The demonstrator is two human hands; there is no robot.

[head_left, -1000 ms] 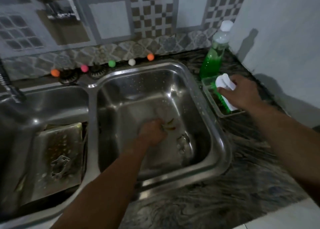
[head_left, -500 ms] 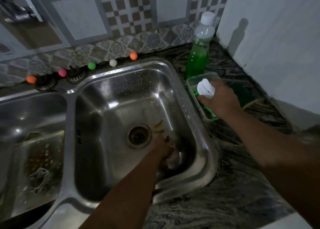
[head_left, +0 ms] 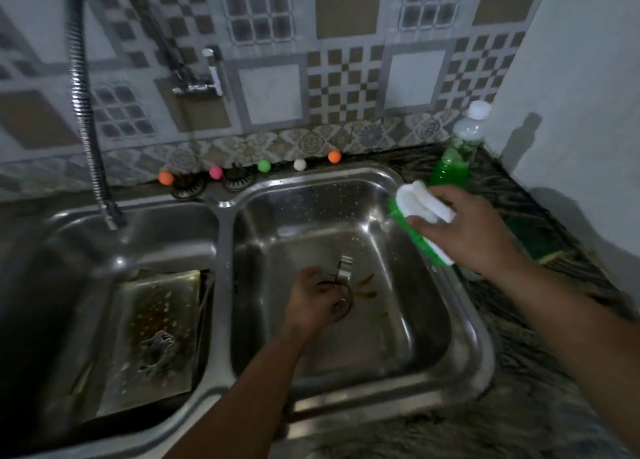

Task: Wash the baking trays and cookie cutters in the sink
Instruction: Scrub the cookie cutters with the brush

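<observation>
My left hand point(head_left: 313, 302) is down in the right sink basin point(head_left: 429, 340) and grips a metal cookie cutter point(head_left: 343, 268) just above the drain. My right hand point(head_left: 464, 230) holds a scrub brush point(head_left: 420, 216) with a white handle and green bristles over the basin's right rim. A dirty baking tray point(head_left: 156, 340) lies in the left sink basin point(head_left: 69, 250), with another metal cookie cutter point(head_left: 159, 349) resting on it.
A flexible faucet hose point(head_left: 85, 112) hangs over the left basin. A bottle of green dish soap point(head_left: 457, 153) stands at the back right corner beside the wall. Several small coloured balls point(head_left: 264, 165) line the ledge behind the sink. A dark granite counter point(head_left: 519, 406) surrounds the sink.
My left hand has lifted a cookie cutter off the basin floor near the drain. My right hand has taken the brush out of its holder and brought it over the basin's rim.
</observation>
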